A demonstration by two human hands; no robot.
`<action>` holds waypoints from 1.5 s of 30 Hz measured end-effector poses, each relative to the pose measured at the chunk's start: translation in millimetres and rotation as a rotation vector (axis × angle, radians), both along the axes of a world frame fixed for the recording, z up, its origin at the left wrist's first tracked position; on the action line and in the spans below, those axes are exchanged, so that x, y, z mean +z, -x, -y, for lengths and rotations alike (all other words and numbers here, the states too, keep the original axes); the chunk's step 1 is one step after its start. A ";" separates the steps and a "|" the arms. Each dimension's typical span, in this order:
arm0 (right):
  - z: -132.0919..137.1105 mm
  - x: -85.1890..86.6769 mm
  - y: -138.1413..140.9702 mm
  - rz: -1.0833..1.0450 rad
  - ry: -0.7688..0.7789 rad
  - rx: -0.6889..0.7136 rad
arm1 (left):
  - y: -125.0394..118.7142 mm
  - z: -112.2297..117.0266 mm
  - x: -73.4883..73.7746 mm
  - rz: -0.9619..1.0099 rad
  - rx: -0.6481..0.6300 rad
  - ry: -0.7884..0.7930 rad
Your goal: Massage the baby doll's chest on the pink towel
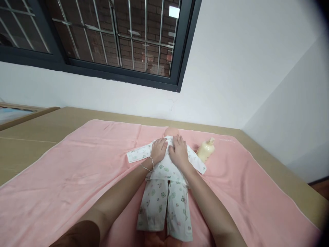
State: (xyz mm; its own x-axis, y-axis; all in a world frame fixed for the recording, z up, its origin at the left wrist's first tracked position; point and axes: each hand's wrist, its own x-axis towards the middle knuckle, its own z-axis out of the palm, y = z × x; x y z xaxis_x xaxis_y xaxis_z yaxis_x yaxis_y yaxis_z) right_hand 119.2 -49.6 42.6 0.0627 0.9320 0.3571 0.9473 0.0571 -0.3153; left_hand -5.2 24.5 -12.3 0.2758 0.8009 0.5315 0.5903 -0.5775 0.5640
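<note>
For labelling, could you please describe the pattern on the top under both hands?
White top with small scattered prints, some green; head view.

Doll (pixel 164 171), one, in white printed top and trousers, laid on pink cloth (pixel 77 178), head (pixel 171 131) by the cloth's far edge, legs toward the near edge. Left hand (pixel 159 150), with bangle (pixel 146 169), and right hand (pixel 179 153), laid flat on the doll's upper torso. Pale yellow bottle (pixel 205 150), toward the cloth's far right corner. Barred window (pixel 144 44), beyond the worktop's (pixel 33 137) far edge.
</note>
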 end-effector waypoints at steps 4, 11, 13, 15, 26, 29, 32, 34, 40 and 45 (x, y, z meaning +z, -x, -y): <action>-1.4 -7.1 7.3 0.049 0.128 0.020 | 0.1 0.0 0.7 0.008 0.003 0.013; 3.5 7.3 4.8 0.068 0.263 0.062 | 0.6 -1.1 2.4 -0.004 0.008 -0.010; 10.1 18.3 -0.3 0.079 0.339 0.139 | 0.9 -2.4 4.3 -0.030 0.019 -0.014; 19.3 32.0 -6.4 0.078 0.416 0.226 | 0.2 -2.7 8.1 -0.080 0.041 -0.010; 51.8 97.1 -74.0 -0.030 0.272 0.112 | -44.2 91.8 42.8 -0.251 -0.158 0.054; 46.4 96.7 -100.1 -0.050 0.244 -0.034 | -69.3 113.5 63.9 0.054 -0.569 0.329; 38.1 90.9 -119.7 -0.087 0.209 -0.176 | -100.0 107.8 87.8 0.547 -0.645 0.763; 32.4 85.6 -128.1 -0.106 0.207 -0.270 | -119.9 93.3 100.7 0.823 -0.562 1.135; 23.9 75.2 -132.9 -0.061 0.268 -0.294 | -159.1 64.6 117.3 1.353 -0.441 1.509; 25.4 76.9 -123.4 -0.038 0.264 -0.396 | -162.6 72.1 121.4 1.415 -0.584 1.548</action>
State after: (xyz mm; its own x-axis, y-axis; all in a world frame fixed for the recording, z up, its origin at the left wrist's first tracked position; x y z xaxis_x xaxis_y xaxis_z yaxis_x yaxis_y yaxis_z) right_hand 242.6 -75.0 119.5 0.4395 0.8924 0.1022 0.8676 -0.3923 -0.3056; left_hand 157.3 -47.7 109.1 0.6946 0.6701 -0.2617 -0.5464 0.7280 0.4140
